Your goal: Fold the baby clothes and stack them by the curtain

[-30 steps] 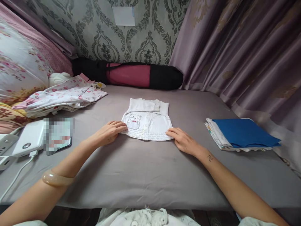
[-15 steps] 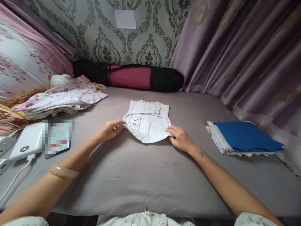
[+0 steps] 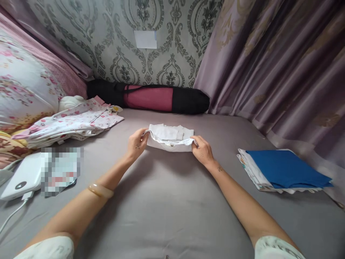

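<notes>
A small white shirt (image 3: 172, 146) lies in the middle of the bed, its near hem lifted and partly folded over toward the far side. The sleeves lie folded across its far part. At the left corner of the hem, my left hand (image 3: 138, 144) pinches the fabric between thumb and fingers. My right hand (image 3: 202, 149) grips the right corner the same way. Between the hands the hem sags slightly, and the bear print on the front is hidden by the fold.
Folded clothes with a blue piece on top (image 3: 288, 169) lie at right. On the left are a patterned garment (image 3: 78, 120), a white power bank (image 3: 25, 176) with a cable, and a blurred phone (image 3: 61, 172). A black and red long bag (image 3: 148, 98) rests against the wall.
Both hands have raised the shirt's near hem and carried it away from me, over the front, covering the bear print. The view has tilted up a little.
</notes>
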A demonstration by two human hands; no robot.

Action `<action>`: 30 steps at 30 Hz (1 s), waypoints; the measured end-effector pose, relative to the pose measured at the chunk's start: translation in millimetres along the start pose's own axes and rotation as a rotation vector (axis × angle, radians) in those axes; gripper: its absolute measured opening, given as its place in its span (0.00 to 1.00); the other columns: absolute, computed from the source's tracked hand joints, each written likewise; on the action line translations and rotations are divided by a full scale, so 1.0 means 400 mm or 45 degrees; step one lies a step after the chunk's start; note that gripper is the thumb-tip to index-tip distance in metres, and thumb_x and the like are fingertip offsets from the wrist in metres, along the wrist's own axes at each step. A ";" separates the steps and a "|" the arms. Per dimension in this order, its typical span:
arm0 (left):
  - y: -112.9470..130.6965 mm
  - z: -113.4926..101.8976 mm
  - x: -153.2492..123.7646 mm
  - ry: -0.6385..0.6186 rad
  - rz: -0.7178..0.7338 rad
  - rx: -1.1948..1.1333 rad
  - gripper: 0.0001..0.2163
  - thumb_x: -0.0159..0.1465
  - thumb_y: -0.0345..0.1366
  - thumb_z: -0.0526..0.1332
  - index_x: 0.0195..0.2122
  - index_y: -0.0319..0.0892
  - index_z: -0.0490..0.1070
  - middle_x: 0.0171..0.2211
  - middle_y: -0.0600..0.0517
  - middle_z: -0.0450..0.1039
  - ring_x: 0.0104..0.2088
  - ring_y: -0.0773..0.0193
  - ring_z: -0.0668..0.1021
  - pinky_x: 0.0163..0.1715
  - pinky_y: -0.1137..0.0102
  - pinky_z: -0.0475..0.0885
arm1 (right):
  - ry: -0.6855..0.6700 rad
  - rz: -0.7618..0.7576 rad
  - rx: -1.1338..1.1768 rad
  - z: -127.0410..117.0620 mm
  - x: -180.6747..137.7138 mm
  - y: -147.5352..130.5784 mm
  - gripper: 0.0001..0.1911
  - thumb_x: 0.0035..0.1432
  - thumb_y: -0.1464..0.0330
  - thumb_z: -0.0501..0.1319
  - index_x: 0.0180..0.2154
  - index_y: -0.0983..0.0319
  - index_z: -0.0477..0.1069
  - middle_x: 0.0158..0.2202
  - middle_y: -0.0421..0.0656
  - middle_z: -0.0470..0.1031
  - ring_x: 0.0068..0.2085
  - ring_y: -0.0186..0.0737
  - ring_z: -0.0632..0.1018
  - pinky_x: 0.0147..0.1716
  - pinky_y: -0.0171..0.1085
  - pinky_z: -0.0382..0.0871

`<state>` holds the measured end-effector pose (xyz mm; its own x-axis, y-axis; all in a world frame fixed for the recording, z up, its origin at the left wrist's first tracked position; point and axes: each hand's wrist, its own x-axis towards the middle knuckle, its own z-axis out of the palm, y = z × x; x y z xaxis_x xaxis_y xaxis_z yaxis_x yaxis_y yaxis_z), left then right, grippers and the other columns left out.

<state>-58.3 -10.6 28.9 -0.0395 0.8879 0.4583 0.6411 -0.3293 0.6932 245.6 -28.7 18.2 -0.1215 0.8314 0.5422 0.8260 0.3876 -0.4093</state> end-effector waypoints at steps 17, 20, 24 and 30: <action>-0.108 0.141 0.189 -0.139 -0.212 0.329 0.16 0.67 0.37 0.51 0.48 0.40 0.74 0.43 0.45 0.79 0.44 0.56 0.77 0.46 0.67 0.68 | -0.184 0.348 -0.236 0.093 0.151 0.079 0.19 0.59 0.74 0.53 0.50 0.59 0.73 0.50 0.48 0.77 0.49 0.46 0.77 0.46 0.39 0.70; -0.125 0.149 0.212 -0.250 -0.258 0.432 0.16 0.66 0.38 0.53 0.49 0.40 0.75 0.43 0.43 0.79 0.47 0.53 0.76 0.48 0.66 0.67 | -0.238 0.445 -0.240 0.107 0.157 0.103 0.18 0.62 0.73 0.53 0.51 0.62 0.73 0.50 0.51 0.77 0.51 0.45 0.77 0.49 0.38 0.69; -0.135 0.145 0.220 -0.221 -0.366 0.428 0.18 0.63 0.41 0.59 0.51 0.40 0.73 0.46 0.42 0.78 0.49 0.52 0.76 0.49 0.65 0.67 | -0.264 0.550 -0.153 0.115 0.160 0.124 0.19 0.65 0.65 0.56 0.53 0.66 0.70 0.52 0.54 0.76 0.53 0.46 0.76 0.51 0.39 0.67; -0.148 0.134 0.201 -0.216 -0.603 0.327 0.17 0.64 0.43 0.58 0.48 0.38 0.73 0.46 0.39 0.78 0.47 0.51 0.78 0.43 0.66 0.68 | -0.235 0.667 -0.049 0.123 0.168 0.142 0.18 0.61 0.69 0.58 0.53 0.65 0.71 0.49 0.51 0.78 0.50 0.44 0.78 0.48 0.35 0.69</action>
<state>-58.3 97.7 -5.2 -0.2580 0.9660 0.0194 0.7502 0.1876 0.6340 257.1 68.9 -4.7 0.2191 0.9664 0.1344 0.8211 -0.1082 -0.5605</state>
